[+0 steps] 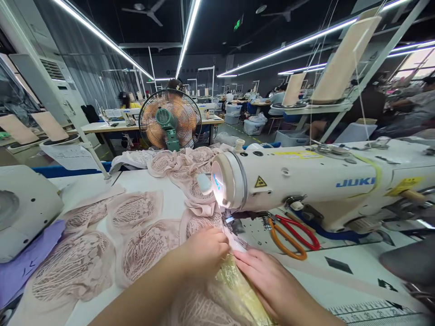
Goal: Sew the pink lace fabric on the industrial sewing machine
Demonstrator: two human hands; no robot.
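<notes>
Now left hand [204, 251] fingers curled on pink lace [200, 224]; right hand [268, 280] fingers flat, pressing yellow lace strip [238, 283] beside needle.

White surface [340, 276] carries a JUKI sewing machine [306, 181], orange and red scissors [294, 235] beside its base, pink lace pieces [102, 244] spread flat at left, and purple cloth [23, 267] at the left edge.

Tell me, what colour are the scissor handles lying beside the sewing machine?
The scissors have one red handle and one orange handle, seen in the head view.
</notes>
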